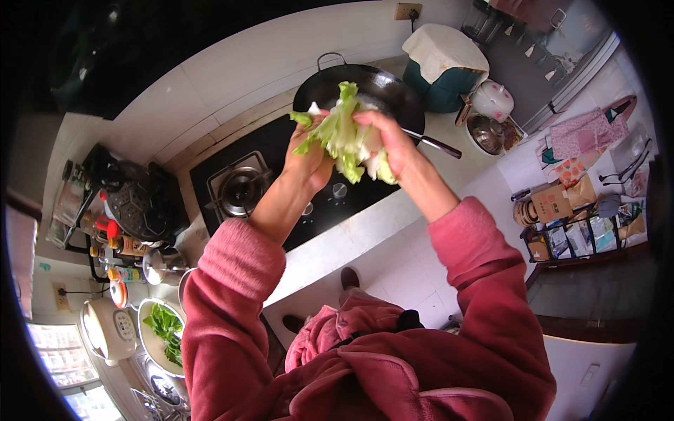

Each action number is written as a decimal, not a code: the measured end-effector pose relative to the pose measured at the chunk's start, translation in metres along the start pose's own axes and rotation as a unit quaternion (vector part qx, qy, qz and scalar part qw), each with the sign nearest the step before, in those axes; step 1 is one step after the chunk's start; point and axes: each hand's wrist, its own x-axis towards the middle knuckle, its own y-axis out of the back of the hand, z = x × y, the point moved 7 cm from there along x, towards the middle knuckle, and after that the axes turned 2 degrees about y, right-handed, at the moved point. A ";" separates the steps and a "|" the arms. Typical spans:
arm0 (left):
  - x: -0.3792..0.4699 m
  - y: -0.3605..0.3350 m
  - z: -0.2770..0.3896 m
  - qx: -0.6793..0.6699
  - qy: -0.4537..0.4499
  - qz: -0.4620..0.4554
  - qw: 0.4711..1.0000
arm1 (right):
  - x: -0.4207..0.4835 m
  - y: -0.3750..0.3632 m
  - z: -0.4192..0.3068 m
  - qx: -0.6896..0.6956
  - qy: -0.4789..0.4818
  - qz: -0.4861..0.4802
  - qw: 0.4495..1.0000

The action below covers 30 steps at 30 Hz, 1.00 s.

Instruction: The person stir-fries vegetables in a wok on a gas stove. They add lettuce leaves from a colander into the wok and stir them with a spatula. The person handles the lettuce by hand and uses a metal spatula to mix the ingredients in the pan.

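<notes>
My left hand (308,152) and my right hand (389,139) hold a bunch of pale green leafy vegetable (345,131) between them, over the near side of a large dark wok (310,92). Some leaves hang down between the hands. A utensil with a dark handle (437,146) leans out over the wok's right rim; its other end is hidden. The wok stands on the right part of a black gas hob (284,210). To the left, a bare burner (241,189) shows. What lies in the middle of the wok is mostly hidden by the leaves and hands.
Spice bottles (126,244), a lidded pot (160,266), a rice cooker (110,329) and a white basin (152,350) with green leaves stand at left. At right are a cloth-covered green container (439,84), a metal lid (484,134) and a filled rack (584,237).
</notes>
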 end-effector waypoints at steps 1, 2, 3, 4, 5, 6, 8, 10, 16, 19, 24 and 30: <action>0.017 -0.004 -0.012 -0.010 0.008 0.015 1.000 | 0.005 0.016 -0.011 -0.036 -0.013 0.005 0.999; 0.035 -0.003 -0.019 0.016 0.008 0.019 1.000 | 0.010 0.031 -0.022 -0.034 0.006 0.051 0.998; 0.048 -0.003 -0.023 0.022 0.010 0.062 0.998 | 0.010 0.046 -0.036 -0.031 0.027 0.103 0.994; 0.061 -0.002 -0.023 0.033 0.015 0.075 0.997 | 0.013 0.059 -0.049 -0.011 0.032 0.101 0.994; 0.071 0.000 -0.022 0.044 0.020 0.087 0.995 | 0.016 0.074 -0.063 -0.033 0.035 0.102 0.994; 0.069 -0.006 -0.017 0.093 0.014 0.108 0.990 | 0.020 0.086 -0.075 -0.039 0.040 0.099 0.993; 0.084 -0.004 -0.013 0.172 0.028 0.085 0.981 | 0.027 0.104 -0.090 -0.041 0.039 0.116 0.992; 0.094 -0.007 -0.011 0.202 0.028 0.079 0.976 | 0.033 0.105 -0.094 -0.063 0.018 0.127 0.990; 0.129 -0.019 -0.019 0.180 0.036 0.040 0.982 | 0.067 0.098 -0.081 -0.235 -0.057 0.068 0.968; 0.138 -0.015 -0.019 0.219 0.019 0.077 0.972 | 0.085 0.094 -0.077 -0.285 -0.024 0.054 0.957; 0.157 0.012 -0.022 0.338 -0.024 0.021 0.941 | 0.103 0.098 -0.064 -0.320 -0.022 0.031 0.947; 0.164 0.042 -0.023 0.534 -0.100 0.161 0.824 | 0.128 0.149 -0.048 -0.368 -0.057 0.118 0.921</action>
